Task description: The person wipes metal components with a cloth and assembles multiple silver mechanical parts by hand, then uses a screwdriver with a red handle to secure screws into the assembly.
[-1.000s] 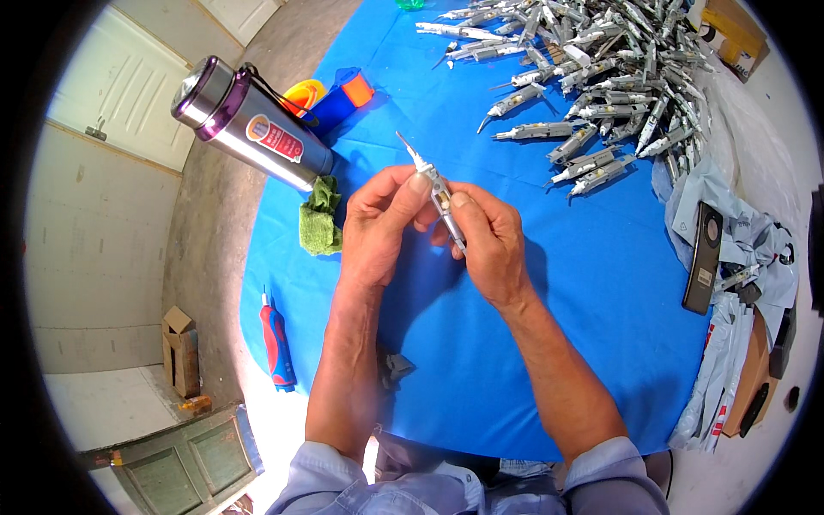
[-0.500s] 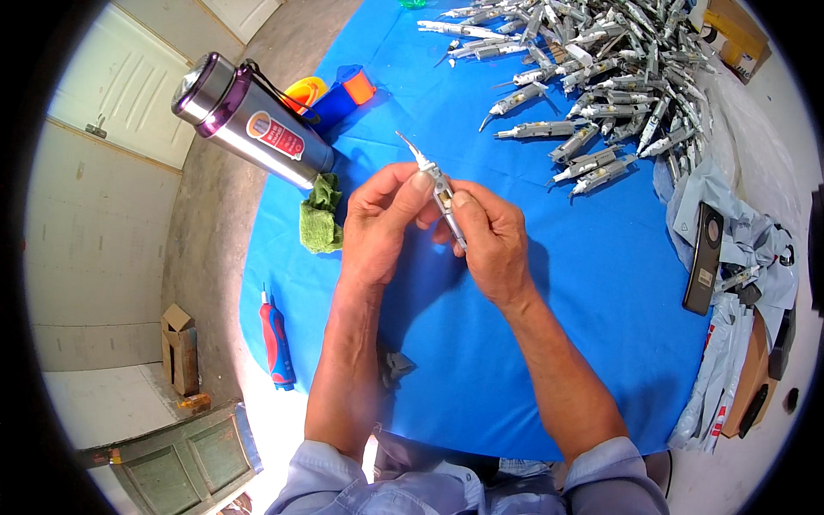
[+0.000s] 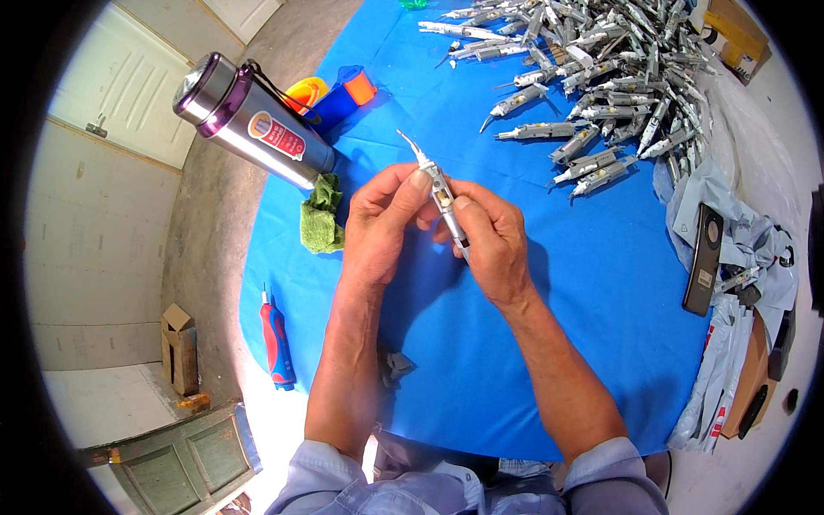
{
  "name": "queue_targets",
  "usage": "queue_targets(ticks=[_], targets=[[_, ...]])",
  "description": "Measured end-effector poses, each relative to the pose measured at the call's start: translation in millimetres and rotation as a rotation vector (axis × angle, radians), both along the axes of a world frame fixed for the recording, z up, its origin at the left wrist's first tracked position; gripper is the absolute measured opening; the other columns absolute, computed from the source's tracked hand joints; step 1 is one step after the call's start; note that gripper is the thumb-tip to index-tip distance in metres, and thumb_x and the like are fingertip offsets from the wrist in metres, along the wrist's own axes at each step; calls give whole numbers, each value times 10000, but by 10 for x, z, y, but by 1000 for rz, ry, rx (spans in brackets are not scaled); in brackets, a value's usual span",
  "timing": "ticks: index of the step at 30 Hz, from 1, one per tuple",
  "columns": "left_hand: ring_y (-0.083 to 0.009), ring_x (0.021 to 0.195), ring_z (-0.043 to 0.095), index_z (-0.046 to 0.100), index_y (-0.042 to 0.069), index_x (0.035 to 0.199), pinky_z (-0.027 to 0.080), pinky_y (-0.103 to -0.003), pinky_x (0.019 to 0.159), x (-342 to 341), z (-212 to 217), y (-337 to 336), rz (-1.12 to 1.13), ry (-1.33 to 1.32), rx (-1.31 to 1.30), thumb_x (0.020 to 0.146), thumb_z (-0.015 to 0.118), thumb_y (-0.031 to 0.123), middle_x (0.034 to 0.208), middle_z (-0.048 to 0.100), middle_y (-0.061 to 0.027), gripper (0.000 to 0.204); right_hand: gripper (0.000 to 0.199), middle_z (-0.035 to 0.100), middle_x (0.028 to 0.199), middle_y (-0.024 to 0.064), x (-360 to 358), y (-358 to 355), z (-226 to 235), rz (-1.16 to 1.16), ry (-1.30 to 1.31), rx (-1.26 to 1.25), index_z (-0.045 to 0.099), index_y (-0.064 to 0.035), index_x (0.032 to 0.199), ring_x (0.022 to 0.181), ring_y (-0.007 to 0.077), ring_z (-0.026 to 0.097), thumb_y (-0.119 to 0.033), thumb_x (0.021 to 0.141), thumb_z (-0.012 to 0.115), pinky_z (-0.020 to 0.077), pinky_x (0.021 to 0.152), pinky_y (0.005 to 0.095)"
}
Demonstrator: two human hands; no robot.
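Between my hands is a slim grey-and-white pen-like device (image 3: 441, 190), tilted with its thin pointed tip toward the upper left. Its body has an open slot showing small inner parts. My left hand (image 3: 382, 215) pinches it near the tip end with thumb and fingers. Around the lower part of the body, my right hand (image 3: 491, 236) is closed, thumb along its side. Some fingertips are hidden behind the device. Many similar grey-and-white devices (image 3: 618, 94) lie heaped at the far right of the blue cloth (image 3: 601, 360).
Left of my hands stand a steel flask (image 3: 266, 129) and a crumpled green cloth (image 3: 322, 219). A red-and-blue electric screwdriver (image 3: 275, 343) lies near the left edge. Behind the flask is a blue-and-orange tape dispenser (image 3: 343, 99). A dark phone (image 3: 704, 257) rests on plastic bags (image 3: 730, 318) at right.
The device has rolled slightly in my fingers, so its lower body shows a different side, with a dark band near my right thumb. Both arms stay almost still.
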State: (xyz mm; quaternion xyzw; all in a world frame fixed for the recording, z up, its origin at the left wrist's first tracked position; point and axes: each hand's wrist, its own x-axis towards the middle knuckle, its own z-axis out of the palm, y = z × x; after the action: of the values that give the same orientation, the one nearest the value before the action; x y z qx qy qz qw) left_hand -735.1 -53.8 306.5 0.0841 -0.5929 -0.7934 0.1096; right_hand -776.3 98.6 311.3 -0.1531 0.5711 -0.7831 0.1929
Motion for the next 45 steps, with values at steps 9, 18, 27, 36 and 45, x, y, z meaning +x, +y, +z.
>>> queue_targets(ticks=[9, 18, 27, 36, 45], targets=[[-90, 761, 572, 761, 24, 1162, 485, -265, 690, -4, 9, 8, 16, -31, 22, 1067, 662, 259, 871, 701, -6, 272, 325, 729, 905, 69, 14, -32, -19, -26, 61, -49, 710, 71, 1223, 788, 111, 663, -106, 1046, 503, 550, 694, 270], [-112, 725, 597, 723, 1, 1201, 537, -288, 656, -12, 14, 15, 25, -33, -21, 1093, 612, 283, 854, 676, -30, 321, 309, 730, 897, 71, 10, -35, -40, -23, 86, -48, 704, 74, 1236, 780, 106, 659, -89, 1046, 522, 552, 695, 263], [-110, 738, 598, 719, -4, 1219, 542, -291, 659, 0, 28, 14, 1, -27, 16, 1093, 609, 275, 908, 692, -34, 325, 304, 728, 907, 74, 12, -58, -68, -29, 88, -67, 697, 76, 1242, 795, 104, 658, -81, 1045, 526, 549, 705, 266], [-107, 746, 596, 721, -1, 1210, 525, -281, 661, -3, 19, 4, -5, -27, 20, 1091, 611, 264, 911, 691, -31, 311, 297, 727, 900, 72, 21, -75, -76, -42, 74, -73, 699, 77, 1230, 792, 104, 662, -81, 1040, 536, 548, 696, 262], [-102, 723, 584, 749, 7, 1174, 489, -267, 650, -6, 57, 39, 28, -33, 62, 1071, 652, 245, 817, 667, -14, 277, 272, 727, 887, 63, 20, -36, -24, -22, 81, -21, 698, 69, 1225, 779, 92, 652, -66, 1027, 569, 533, 677, 249]])
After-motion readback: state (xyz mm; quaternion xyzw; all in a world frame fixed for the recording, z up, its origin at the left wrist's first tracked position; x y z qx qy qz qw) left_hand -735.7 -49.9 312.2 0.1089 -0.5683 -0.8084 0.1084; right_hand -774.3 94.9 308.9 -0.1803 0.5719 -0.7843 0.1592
